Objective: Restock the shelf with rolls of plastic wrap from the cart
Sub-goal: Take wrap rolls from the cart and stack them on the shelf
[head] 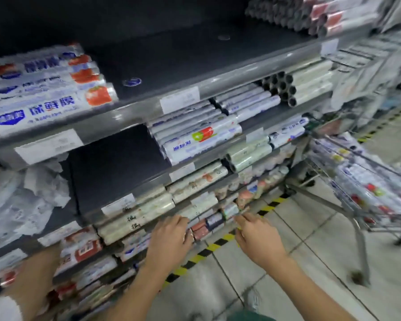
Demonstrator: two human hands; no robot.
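Left of the cart (347,181), the left hand (169,235) and right hand (257,237) reach low-shelf rolls (204,228), grip untellable through blur; these probably light, stiff, slick tubes suit mid-length holds.

I have only one view, a wide-angle camera worn on the person's head. It looks forward and down, very near to the shelf (134,110), whose edges run slanted across my view; the cart (360,239) stays at the right edge.
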